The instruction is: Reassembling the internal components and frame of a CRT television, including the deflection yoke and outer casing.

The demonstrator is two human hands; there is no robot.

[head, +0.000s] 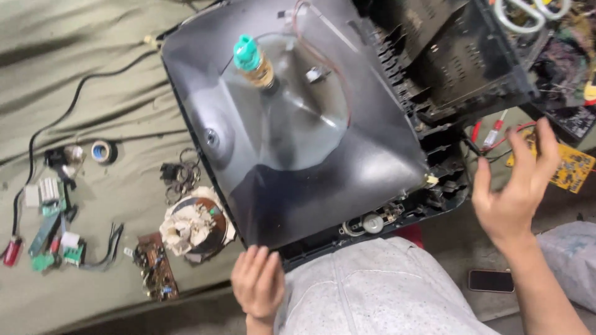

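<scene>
The dark grey glass picture tube [292, 124], a wide funnel with a narrow neck capped in teal plastic [247, 52], lies face down in the middle of the view, resting in the black plastic front frame of the set [434, 198] just in front of the person's grey-clad knees. Judging by how things lie, the stripping is well along: the tube stands bare, no coil sits round its neck, and a round copper-wound yoke wrapped in white paper [192, 229] lies apart on the olive cloth [93, 62] to the left, beside a small brown circuit board [155, 273], loose metal rings [183, 177], a roll of tape [102, 151] and green and white connectors [53, 217]. The black slotted rear shell [459, 56] stands off at the upper right. What appears left is freeing the tube from the frame; a thin red wire [323, 59] runs across the funnel. The left hand [257, 282] rests at the near corner of the tube, fingers together and loosely bent, touching the edge and gripping nothing I can make out. The right hand [515, 192] hovers open beside the frame, fingers spread, near red and black leads [496, 139] and a yellow circuit board [571, 167]. A dark phone [490, 280] lies on the floor.
</scene>
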